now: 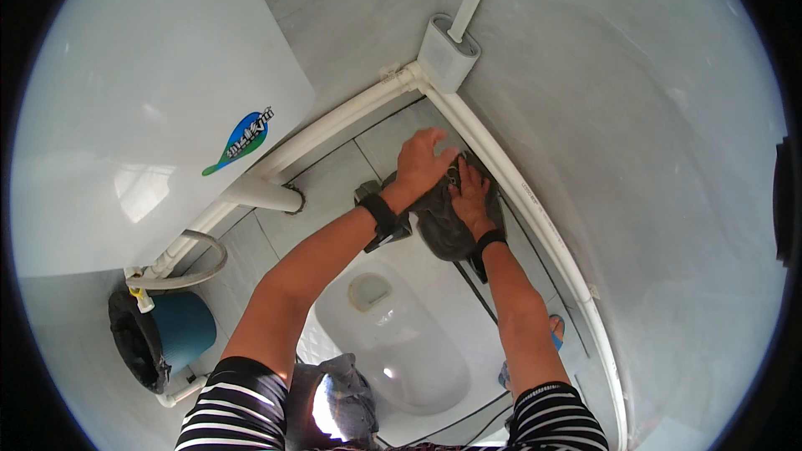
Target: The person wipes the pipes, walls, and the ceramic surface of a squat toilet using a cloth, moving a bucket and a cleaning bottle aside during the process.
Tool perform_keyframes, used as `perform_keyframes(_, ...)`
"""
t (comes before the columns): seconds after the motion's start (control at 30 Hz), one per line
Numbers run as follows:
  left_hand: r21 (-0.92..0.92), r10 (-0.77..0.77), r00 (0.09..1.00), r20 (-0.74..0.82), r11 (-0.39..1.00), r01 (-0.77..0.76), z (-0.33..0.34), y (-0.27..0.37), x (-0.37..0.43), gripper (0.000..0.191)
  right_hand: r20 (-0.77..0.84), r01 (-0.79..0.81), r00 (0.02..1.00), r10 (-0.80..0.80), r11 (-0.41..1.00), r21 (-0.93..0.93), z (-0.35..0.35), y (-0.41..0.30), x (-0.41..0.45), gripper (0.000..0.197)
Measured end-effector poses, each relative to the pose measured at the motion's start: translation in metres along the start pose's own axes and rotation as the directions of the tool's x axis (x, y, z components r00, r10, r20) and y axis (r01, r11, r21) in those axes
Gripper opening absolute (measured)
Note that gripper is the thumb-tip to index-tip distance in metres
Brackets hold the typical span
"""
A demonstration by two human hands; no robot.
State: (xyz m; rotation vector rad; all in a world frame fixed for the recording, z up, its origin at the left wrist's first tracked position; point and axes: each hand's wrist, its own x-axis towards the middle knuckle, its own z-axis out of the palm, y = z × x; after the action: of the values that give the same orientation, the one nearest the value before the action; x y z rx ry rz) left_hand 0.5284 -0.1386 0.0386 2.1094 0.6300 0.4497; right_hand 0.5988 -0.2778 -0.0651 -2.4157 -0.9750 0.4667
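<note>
A dark, wet-looking cloth (442, 228) lies bunched on the tiled floor at the front end of a white squat toilet (401, 357). My right hand (471, 200) rests flat on its right part, fingers somewhat spread. Just to the left, my left hand (423, 163) hovers over or against the cloth's far edge with thumb and fingers apart; contact there is hard to tell. I see nothing held in it. Partly under my left wrist is a dark flat object (388, 239), its kind unclear. Both wrists wear black bands.
White pipes (520, 181) run along the wall bases to a toilet brush holder (446, 53) in the corner. A white tank or cabinet (156, 62) juts from the left above a drain pipe (263, 194). A lined blue bin (185, 329) stands lower left. Grey fabric (351, 382) hangs near me.
</note>
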Motion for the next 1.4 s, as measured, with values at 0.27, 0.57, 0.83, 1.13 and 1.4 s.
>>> perform_keyframes(0.27, -0.258, 0.082, 0.940, -0.330, 0.950, -0.173, -0.044, 0.009, 0.052, 0.052, -0.542, 0.356, 0.840, 0.041, 0.713, 0.605, -0.102, -0.118, 0.010, 0.056)
perform_keyframes(0.57, -0.264, 0.092, 0.979, -0.180, 0.955, -0.138, -0.065, 0.046, 0.119, 0.083, -0.615, 0.318, 0.781, 0.106, 0.780, 0.538, -0.118, -0.150, 0.089, 0.064)
perform_keyframes(0.83, -0.328, 0.074, 0.996, -0.048, 0.941, -0.085, -0.081, 0.050, 0.091, 0.106, -0.553, 0.434, 0.832, 0.026, 0.590, 0.681, -0.109, -0.157, 0.057, 0.057)
perform_keyframes(1.13, -0.408, -0.005, 1.000, 0.031, 0.913, 0.018, -0.110, 0.034, 0.012, 0.104, -0.504, 0.418, 0.863, 0.031, 0.515, 0.748, -0.062, -0.171, 0.000, 0.060)
perform_keyframes(1.4, -0.292, -0.110, 0.989, 0.101, 0.947, 0.135, -0.116, -0.011, -0.078, 0.095, -0.289, 0.268, 0.957, -0.013, 0.414, 0.870, -0.005, -0.167, -0.081, 0.066)
